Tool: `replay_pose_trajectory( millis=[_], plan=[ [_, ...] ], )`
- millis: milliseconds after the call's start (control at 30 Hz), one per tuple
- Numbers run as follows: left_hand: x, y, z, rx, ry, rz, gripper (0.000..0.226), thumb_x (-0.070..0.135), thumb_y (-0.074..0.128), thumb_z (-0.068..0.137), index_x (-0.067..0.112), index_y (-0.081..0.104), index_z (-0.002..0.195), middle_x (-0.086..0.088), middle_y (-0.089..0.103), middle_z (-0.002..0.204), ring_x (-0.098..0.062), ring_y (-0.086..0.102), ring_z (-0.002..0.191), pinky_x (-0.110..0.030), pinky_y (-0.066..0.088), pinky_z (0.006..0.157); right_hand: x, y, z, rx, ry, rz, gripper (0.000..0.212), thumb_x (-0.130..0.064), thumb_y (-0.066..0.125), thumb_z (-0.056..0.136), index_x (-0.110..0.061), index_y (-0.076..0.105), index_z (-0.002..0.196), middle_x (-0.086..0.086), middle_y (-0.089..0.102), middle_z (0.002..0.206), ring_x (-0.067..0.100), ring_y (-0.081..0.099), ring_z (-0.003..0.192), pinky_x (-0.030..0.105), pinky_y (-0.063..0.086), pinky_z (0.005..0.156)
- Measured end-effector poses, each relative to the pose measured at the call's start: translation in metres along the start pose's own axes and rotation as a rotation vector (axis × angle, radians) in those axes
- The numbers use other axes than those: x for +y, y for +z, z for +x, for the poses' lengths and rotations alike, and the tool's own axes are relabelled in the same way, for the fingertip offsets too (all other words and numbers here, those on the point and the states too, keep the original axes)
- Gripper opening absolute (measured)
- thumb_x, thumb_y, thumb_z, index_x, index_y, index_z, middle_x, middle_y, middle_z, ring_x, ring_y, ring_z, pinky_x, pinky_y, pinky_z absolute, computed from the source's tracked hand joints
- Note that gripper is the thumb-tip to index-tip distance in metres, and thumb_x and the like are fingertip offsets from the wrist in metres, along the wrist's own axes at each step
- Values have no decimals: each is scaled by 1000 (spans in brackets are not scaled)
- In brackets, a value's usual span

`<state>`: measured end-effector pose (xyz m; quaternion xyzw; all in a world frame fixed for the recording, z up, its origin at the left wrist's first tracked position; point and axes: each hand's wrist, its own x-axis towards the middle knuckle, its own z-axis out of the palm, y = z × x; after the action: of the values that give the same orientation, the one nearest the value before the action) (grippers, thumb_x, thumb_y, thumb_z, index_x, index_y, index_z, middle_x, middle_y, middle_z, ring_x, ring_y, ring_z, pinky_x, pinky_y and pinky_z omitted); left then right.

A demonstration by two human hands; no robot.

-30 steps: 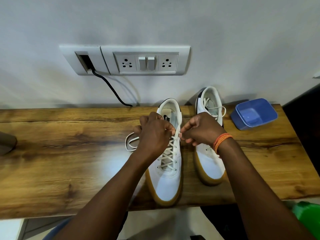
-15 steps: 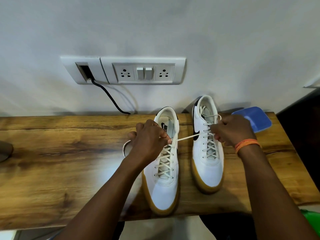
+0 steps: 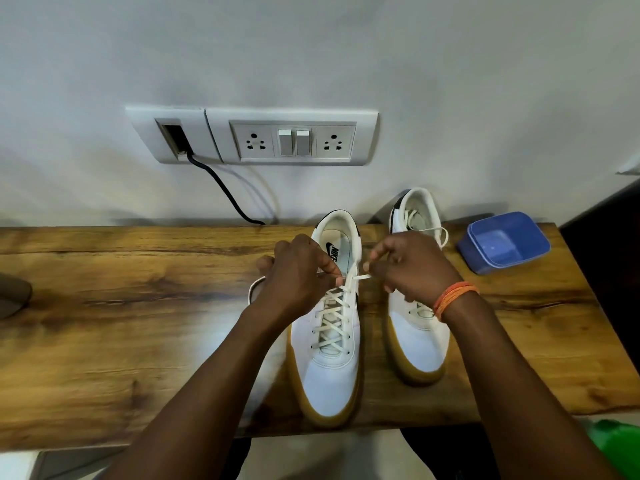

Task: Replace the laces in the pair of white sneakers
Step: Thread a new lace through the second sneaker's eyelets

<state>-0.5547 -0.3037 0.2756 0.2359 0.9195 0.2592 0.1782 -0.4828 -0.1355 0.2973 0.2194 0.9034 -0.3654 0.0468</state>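
Wooden desk (image 3: 104,306) against a white wall with a socket panel (image 3: 291,140), two white sneakers side by side with toes toward the person, blue tub (image 3: 505,242) at far right. Left hand (image 3: 298,271) and right hand (image 3: 412,268) both pinch the cream lace (image 3: 334,313) at the top eyelets of the left sneaker (image 3: 329,341), fingers closed on it. Lace runs crosswise between hands, sneaker's long axis points away from the person; right hand hovers over the right sneaker (image 3: 419,341), left hand looks nearer the eyelet, so next threading probably starts there.
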Motion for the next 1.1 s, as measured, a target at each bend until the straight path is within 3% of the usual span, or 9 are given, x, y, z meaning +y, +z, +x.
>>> replay_pose_trajectory(
  millis=[100, 167, 300, 433, 567, 700, 933, 1033, 1100],
  plan=[
    [0, -1, -1, 3, 14, 8, 6, 40, 74, 82, 37, 76, 87, 11, 50, 107, -22, 40, 116, -33, 14, 70, -2, 15, -4, -185, -11, -99, 14, -21, 65, 91, -15, 71, 79, 1, 65, 54, 2, 49, 32, 9, 33, 37],
    [0, -2, -1, 4, 26, 15, 7, 41, 74, 82, 36, 76, 87, 11, 50, 106, -21, 39, 116, -33, 12, 67, 0, 12, -2, -175, 14, -81, 15, -18, 65, 90, -13, 71, 77, 0, 64, 52, 5, 49, 33, 17, 39, 40],
    [-1, -2, -1, 1, 33, 50, 7, 42, 73, 82, 37, 76, 87, 13, 50, 107, -19, 39, 116, -35, 16, 75, 25, -20, 9, 26, 122, -254, 20, -17, 63, 87, -13, 71, 69, 0, 65, 60, 19, 62, 56, 35, 57, 64],
    [-3, -1, 0, 0, 36, 35, 6, 42, 73, 83, 37, 75, 86, 14, 49, 108, -17, 39, 115, -34, 14, 73, 42, -39, 7, 273, 185, -287, 22, -17, 64, 81, -19, 60, 59, 0, 64, 65, 25, 64, 71, 28, 48, 67],
    [-3, -1, 0, 4, 40, 47, 6, 40, 73, 83, 35, 75, 87, 14, 49, 106, -17, 40, 114, -34, 15, 73, 9, -23, 0, 61, 22, 31, 9, -17, 73, 81, -20, 68, 88, -3, 62, 60, 13, 59, 52, 18, 44, 49],
    [-4, 0, 0, 11, 45, 55, 6, 40, 74, 83, 36, 75, 87, 13, 49, 108, -18, 41, 115, -34, 16, 74, -3, 15, -4, -175, -30, -137, 17, -25, 63, 92, -13, 70, 82, 0, 64, 52, 2, 50, 34, 17, 35, 41],
    [-6, -1, 2, -2, 55, 46, 6, 42, 73, 83, 37, 75, 85, 14, 49, 110, -16, 40, 115, -35, 16, 76, 30, -26, 9, 46, 164, -299, 20, -23, 64, 90, -15, 70, 72, 3, 69, 67, 18, 64, 62, 34, 55, 66],
    [-7, 0, 2, -16, 73, 33, 7, 41, 73, 83, 36, 76, 86, 13, 51, 110, -16, 43, 112, -35, 19, 77, 35, -35, 6, 111, 165, -224, 13, -23, 72, 86, -14, 70, 76, 4, 69, 68, 18, 66, 63, 34, 56, 66],
    [-9, 0, 5, -47, 64, -41, 5, 38, 74, 83, 35, 75, 86, 12, 55, 104, -15, 51, 103, -38, 29, 85, 21, -25, 2, 25, 107, -48, 10, -20, 73, 83, -19, 67, 91, 7, 69, 67, 17, 66, 56, 32, 55, 53]
  ],
)
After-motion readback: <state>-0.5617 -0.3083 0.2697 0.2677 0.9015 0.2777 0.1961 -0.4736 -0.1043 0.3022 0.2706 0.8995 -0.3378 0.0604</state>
